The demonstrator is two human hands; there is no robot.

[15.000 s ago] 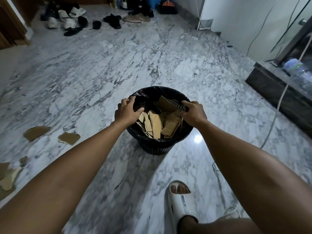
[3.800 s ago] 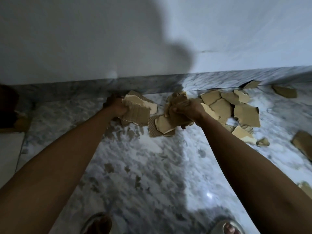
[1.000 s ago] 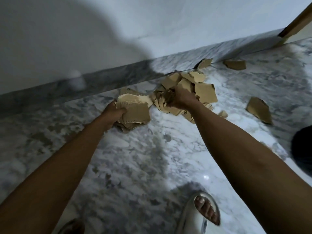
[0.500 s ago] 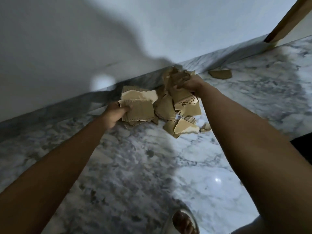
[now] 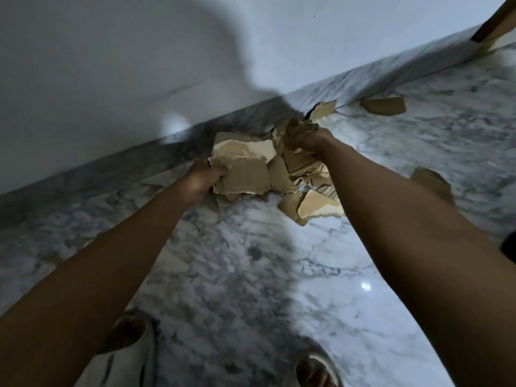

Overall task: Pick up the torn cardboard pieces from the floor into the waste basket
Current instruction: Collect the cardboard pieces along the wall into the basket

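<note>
Since half a second ago both hands have come up a little with their loads, and two more scraps on the floor have come into sight at the right.

The left hand [image 5: 201,180] grips a stack of torn cardboard pieces [image 5: 241,174] by its left edge; its fingers [image 5: 219,171] are curled over the top sheet, and whatever lies under the stack is hidden. The stack is held flat, raised off the marble floor [image 5: 251,275], with a paler torn sheet showing at its far side.

The right hand [image 5: 310,141] is closed tight on a crumpled bunch of cardboard [image 5: 298,163]. Its fingers are folded round the top of the bunch and mostly buried in it, so how each one lies cannot be told. Loose pieces hang down from the fist, the lowest a pale-faced scrap [image 5: 318,206] beside the right forearm. The two loads touch or nearly touch between the hands.

Three pieces remain on the floor: one leaning at the skirting [image 5: 324,108], one flat farther right [image 5: 384,105], and one partly hidden behind the right forearm [image 5: 431,181]. Two slippered feet [image 5: 131,356] show at the bottom edge.
</note>
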